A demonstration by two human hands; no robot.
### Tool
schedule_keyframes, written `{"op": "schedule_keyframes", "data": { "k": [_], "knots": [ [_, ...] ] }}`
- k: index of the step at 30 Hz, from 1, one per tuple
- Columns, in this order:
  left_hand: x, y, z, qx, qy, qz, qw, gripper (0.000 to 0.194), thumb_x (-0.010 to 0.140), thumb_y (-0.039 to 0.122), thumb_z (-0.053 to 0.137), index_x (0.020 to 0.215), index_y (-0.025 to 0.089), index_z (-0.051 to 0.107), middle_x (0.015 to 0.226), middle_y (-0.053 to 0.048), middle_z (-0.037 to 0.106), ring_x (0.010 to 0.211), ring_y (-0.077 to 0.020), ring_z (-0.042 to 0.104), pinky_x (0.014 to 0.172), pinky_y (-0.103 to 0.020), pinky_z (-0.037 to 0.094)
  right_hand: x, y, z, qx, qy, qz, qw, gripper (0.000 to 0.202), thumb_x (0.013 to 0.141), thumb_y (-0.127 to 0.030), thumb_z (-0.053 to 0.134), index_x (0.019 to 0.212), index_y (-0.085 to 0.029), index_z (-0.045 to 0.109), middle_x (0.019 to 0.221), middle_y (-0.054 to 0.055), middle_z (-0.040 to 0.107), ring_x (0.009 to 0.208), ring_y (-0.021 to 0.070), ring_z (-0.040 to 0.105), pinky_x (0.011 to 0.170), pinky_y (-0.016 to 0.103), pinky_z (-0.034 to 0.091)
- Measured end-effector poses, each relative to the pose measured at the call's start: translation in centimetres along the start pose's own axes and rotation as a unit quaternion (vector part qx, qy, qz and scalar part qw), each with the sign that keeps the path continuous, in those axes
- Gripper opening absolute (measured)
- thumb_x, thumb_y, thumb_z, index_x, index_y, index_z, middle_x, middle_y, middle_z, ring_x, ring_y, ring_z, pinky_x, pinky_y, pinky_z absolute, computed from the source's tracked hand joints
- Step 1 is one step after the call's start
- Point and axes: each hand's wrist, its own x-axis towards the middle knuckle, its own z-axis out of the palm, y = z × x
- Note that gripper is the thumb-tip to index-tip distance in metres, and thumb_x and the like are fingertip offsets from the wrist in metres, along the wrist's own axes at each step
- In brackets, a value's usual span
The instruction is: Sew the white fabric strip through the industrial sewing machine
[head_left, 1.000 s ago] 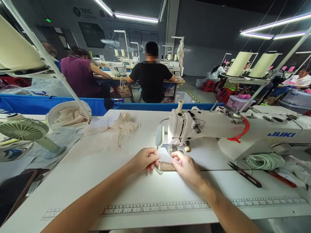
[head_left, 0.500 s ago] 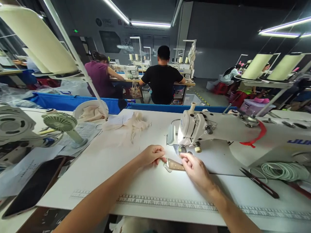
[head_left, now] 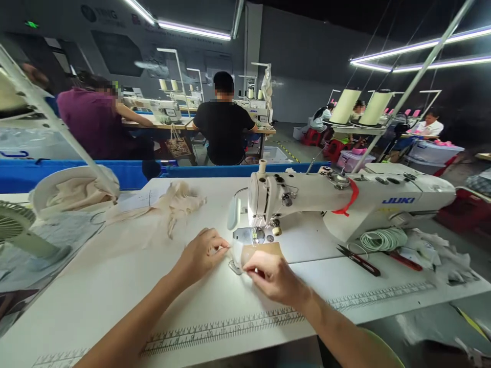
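Observation:
A white sewing machine (head_left: 299, 197) stands on the table, its lamp lighting the needle area. My left hand (head_left: 205, 251) is just left of the needle, thumb and forefinger pinched on the edge of a pale, thin fabric piece (head_left: 237, 251). My right hand (head_left: 270, 273) is closed at the fabric's right side, in front of the needle; what its fingertips grip is partly hidden. A brown piece (head_left: 264, 249) lies behind my right hand, near the presser foot. A small clear loop-shaped item (head_left: 235, 268) lies between the hands.
Black-and-red snips (head_left: 358, 259) and a pale green cord coil (head_left: 383, 239) lie right. Beige cloth scraps (head_left: 180, 202) and a cloth-filled tub (head_left: 111, 176) are left. A printed ruler (head_left: 230, 329) runs along the front edge. People sit at machines beyond.
The view has turned right. My hands have shifted at the needle area, the pale fabric now shows between them, and the brown piece now lies behind my right hand.

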Motion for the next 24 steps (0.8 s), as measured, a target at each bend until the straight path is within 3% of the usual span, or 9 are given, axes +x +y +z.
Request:
{"op": "schedule_keyframes", "data": {
  "k": [3,6,10,12,13,15,18,21,24],
  "knots": [
    [-0.3,0.2,-0.1,-0.011,-0.053,-0.028,0.998,0.035,0.088,0.048,0.047,0.085,0.022,0.070,0.058,0.002,0.055,0.057,-0.0156,0.048,0.057,-0.026,0.035,-0.1,-0.4,0.4,0.011,-0.034,-0.058,0.998,0.018,0.091,-0.016,0.052,0.092,-0.019,0.070,0.080,0.003,0.069,0.070,0.0145,0.060,0.065,0.026,0.049],
    [-0.4,0.6,-0.3,-0.107,-0.086,-0.025,0.990,0.038,0.091,0.050,0.044,0.093,0.021,0.068,0.072,0.000,0.066,0.067,-0.0173,0.057,0.065,-0.026,0.043,-0.1,-0.5,0.5,0.021,-0.036,-0.068,0.997,0.015,0.091,-0.023,0.055,0.088,-0.021,0.070,0.082,0.002,0.070,0.062,0.0125,0.056,0.060,0.024,0.048],
    [-0.5,1.4,-0.5,-0.189,-0.150,0.013,0.970,0.053,0.098,0.052,0.031,0.086,0.019,0.070,0.088,-0.006,0.070,0.078,-0.0199,0.058,0.075,-0.030,0.047,0.1,-0.4,0.2,0.041,0.039,0.022,0.998,0.025,0.095,-0.026,0.048,0.106,-0.017,0.067,0.109,0.011,0.067,0.068,0.0144,0.058,0.064,0.030,0.051],
    [-0.5,2.1,-0.4,-0.244,-0.202,0.012,0.948,0.051,0.099,0.052,0.034,0.085,0.018,0.070,0.089,-0.007,0.070,0.081,-0.0206,0.060,0.080,-0.033,0.048,0.2,-0.2,0.1,0.074,0.038,0.062,0.995,0.034,0.094,-0.029,0.049,0.122,-0.015,0.062,0.121,0.015,0.062,0.066,0.0131,0.060,0.065,0.031,0.053],
    [-0.6,2.4,-0.2,-0.273,-0.224,0.012,0.936,0.045,0.098,0.051,0.042,0.085,0.018,0.068,0.089,-0.007,0.070,0.083,-0.0209,0.061,0.082,-0.033,0.048,0.3,-0.1,0.0,0.096,0.022,0.078,0.992,0.039,0.093,-0.030,0.051,0.129,-0.015,0.058,0.118,0.014,0.063,0.063,0.0122,0.061,0.063,0.030,0.054],
    [-0.6,2.9,0.2,-0.317,-0.246,0.008,0.916,0.030,0.092,0.047,0.058,0.087,0.018,0.064,0.092,-0.006,0.069,0.085,-0.0199,0.061,0.080,-0.031,0.048,0.4,0.0,0.1,0.136,-0.016,0.109,0.985,0.047,0.091,-0.030,0.055,0.135,-0.014,0.052,0.092,0.005,0.067,0.056,0.0114,0.060,0.055,0.026,0.052],
    [-0.6,3.0,0.7,-0.326,-0.239,-0.018,0.915,0.028,0.088,0.044,0.066,0.101,0.019,0.060,0.091,-0.002,0.063,0.077,-0.0154,0.057,0.068,-0.027,0.044,0.6,0.3,0.2,0.151,-0.033,0.157,0.975,0.037,0.090,-0.023,0.056,0.125,-0.014,0.060,0.061,-0.007,0.054,0.047,0.0103,0.051,0.047,0.022,0.043],
    [-0.5,2.3,1.0,-0.300,-0.215,-0.063,0.927,0.045,0.085,0.044,0.068,0.121,0.020,0.054,0.079,0.003,0.056,0.068,-0.0142,0.053,0.063,-0.026,0.041,0.8,0.6,0.3,0.124,-0.004,0.190,0.974,0.017,0.089,-0.019,0.053,0.098,-0.016,0.067,0.063,-0.006,0.052,0.048,0.0086,0.043,0.045,0.021,0.036],
    [-0.3,1.7,1.0,-0.287,-0.173,-0.097,0.937,0.057,0.079,0.044,0.071,0.126,0.020,0.051,0.075,0.004,0.054,0.070,-0.0166,0.054,0.063,-0.027,0.041,0.8,0.7,0.3,0.074,0.024,0.202,0.976,0.013,0.088,-0.018,0.053,0.081,-0.018,0.064,0.059,-0.007,0.049,0.047,0.0087,0.039,0.044,0.022,0.032]
  ]
}}
